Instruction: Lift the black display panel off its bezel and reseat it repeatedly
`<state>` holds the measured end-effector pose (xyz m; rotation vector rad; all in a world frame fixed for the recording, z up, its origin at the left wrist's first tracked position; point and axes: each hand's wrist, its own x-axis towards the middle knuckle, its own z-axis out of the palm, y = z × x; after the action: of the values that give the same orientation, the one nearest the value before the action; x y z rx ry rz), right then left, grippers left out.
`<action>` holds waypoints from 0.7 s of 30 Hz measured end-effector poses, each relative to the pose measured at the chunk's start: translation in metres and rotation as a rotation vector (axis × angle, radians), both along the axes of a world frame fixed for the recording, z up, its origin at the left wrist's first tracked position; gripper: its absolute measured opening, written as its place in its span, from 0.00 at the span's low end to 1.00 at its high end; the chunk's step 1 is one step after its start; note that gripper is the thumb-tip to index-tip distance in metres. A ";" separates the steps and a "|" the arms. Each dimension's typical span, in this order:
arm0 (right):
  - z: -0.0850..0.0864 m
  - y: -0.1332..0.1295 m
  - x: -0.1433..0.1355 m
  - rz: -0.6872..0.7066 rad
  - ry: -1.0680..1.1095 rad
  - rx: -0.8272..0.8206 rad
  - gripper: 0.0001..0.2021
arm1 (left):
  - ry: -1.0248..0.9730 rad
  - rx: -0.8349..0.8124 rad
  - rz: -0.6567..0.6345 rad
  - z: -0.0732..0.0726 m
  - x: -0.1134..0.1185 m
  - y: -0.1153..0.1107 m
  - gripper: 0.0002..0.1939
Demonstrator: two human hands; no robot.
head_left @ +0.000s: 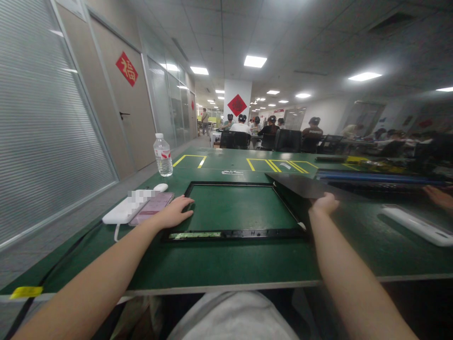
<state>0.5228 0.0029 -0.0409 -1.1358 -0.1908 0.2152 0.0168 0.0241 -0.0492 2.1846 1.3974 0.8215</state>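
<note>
A black rectangular frame [262, 233] lies flat on the green table [226, 269], and a green strip like a circuit board [194, 235] runs along its near bar. My left hand [177, 211] rests on the frame's left side with its fingers stretched out. At the right, my right hand [324, 204] is closed on the edge of a thin dark panel [300, 185]. The panel is tilted up, and its far left corner is close to the frame's far right corner. A small white piece [301, 225] sits at the frame's near right corner.
Left of the frame are a white power-bank-like device [118, 212], a phone [152, 208] and a water bottle [163, 156]. At right lie a white elongated device [417, 225] and a long blue-black bar [368, 178]. Another person's hand [439, 196] shows at the right edge.
</note>
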 end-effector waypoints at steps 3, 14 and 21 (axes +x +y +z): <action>-0.003 0.002 0.002 0.029 0.051 -0.017 0.23 | -0.024 -0.011 -0.002 0.001 0.000 -0.001 0.26; 0.000 -0.001 -0.004 0.038 0.151 0.037 0.23 | -0.037 -0.005 -0.019 0.000 0.000 0.001 0.23; -0.010 0.004 0.001 0.056 0.150 -0.106 0.24 | 0.006 0.011 -0.045 -0.002 -0.001 0.003 0.19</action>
<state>0.5238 0.0070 -0.0505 -1.2149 -0.0786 0.3620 0.0156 0.0272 -0.0515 2.2203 1.3446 0.8087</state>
